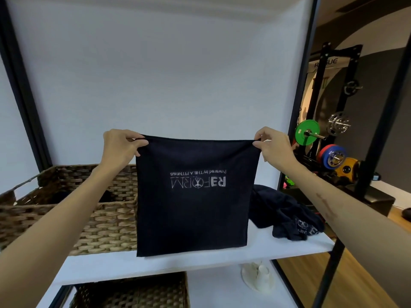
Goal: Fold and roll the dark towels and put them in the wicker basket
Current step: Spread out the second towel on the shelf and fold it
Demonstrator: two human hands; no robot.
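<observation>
One wicker basket (106, 221) occupies the shelf's (200, 261) left end. A dark towel (191, 207) hangs above the front edge, its top corners pinched by the left hand (121, 145) and right hand (272, 145). Judged soft, light, limp; corners grip best. More towels (287, 214) lie crumpled at the right edge.

Likely a gym; weight plates (307, 132), rack (333, 70).
</observation>
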